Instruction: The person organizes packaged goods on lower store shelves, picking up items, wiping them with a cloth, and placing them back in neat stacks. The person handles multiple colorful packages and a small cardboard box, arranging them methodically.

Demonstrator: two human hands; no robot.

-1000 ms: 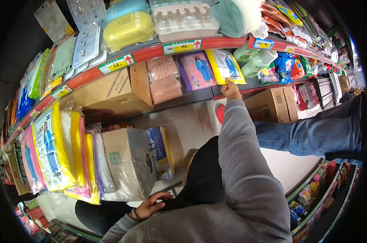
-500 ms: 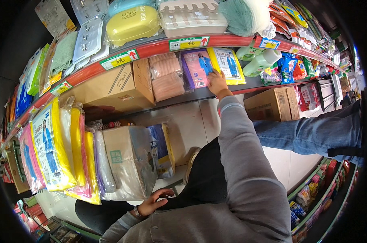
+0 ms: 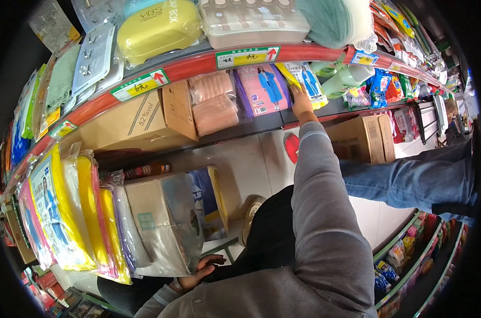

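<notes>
My right hand [image 3: 303, 104] reaches to the lower shelf, its fingers at the left edge of a yellow raincoat packet [image 3: 310, 85], seemingly gripping that edge. Just left of it, a pink and purple raincoat packet [image 3: 261, 91] lies flat. My left hand [image 3: 200, 271] hangs low by my lap, fingers loosely bent and apart, holding nothing. Beside it stands a plastic-wrapped carton [image 3: 158, 225]. Several bagged raincoats in yellow, pink and white, with a yellow one [image 3: 63, 217] in front, lean against that carton's left side.
The upper shelf's red edge [image 3: 193, 62] runs above my right hand, with a yellow soap box [image 3: 158, 29] on it. Pink rolls [image 3: 214, 103] and a brown carton [image 3: 129, 119] share the lower shelf; green bottles [image 3: 346, 80] sit right. Another person's jeans-clad leg [image 3: 405, 183] extends at right.
My right hand has moved slightly right along the yellow packet's left edge, and that packet now looks tilted. The pink and purple packet shows more fully. My left hand has shifted slightly down.
</notes>
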